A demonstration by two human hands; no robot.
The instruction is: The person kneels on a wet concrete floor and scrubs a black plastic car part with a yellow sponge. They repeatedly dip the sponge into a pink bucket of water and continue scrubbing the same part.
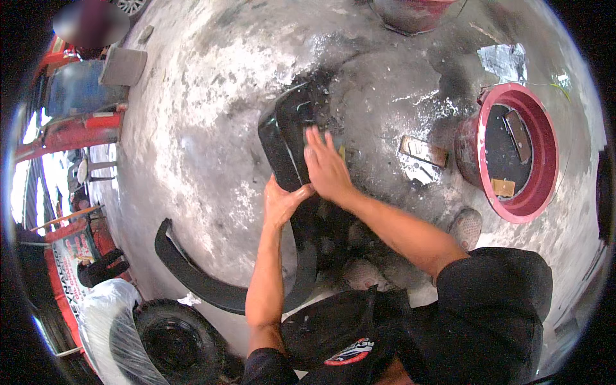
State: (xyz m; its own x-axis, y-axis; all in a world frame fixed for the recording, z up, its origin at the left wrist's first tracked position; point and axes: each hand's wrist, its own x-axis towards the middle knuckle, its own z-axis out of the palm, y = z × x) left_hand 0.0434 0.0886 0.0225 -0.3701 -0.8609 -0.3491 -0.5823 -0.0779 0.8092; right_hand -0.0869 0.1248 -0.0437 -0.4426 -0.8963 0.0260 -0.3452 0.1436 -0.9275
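A glossy, wet-looking black panel [280, 138] with rounded edges stands tilted in front of me. My left hand [285, 200] holds its lower end, thumb across the edge. My right hand [326, 165] lies flat along the panel's right side with fingers stretched; anything under the palm is hidden. Below my left hand, a matte black curved strip [221, 292], like wheel-arch trim, sweeps over the floor to the left. Whether it joins the panel I cannot tell, since my forearm crosses it.
To the right stands a red tub [544, 192] of dark water, with a brown block [517, 136] and a yellowish block [502, 187] inside. A flat rectangular piece [423, 151] lies on the wet floor beside it. Another tub [410, 19] is at the far edge; a tire [202, 327] lies lower left.
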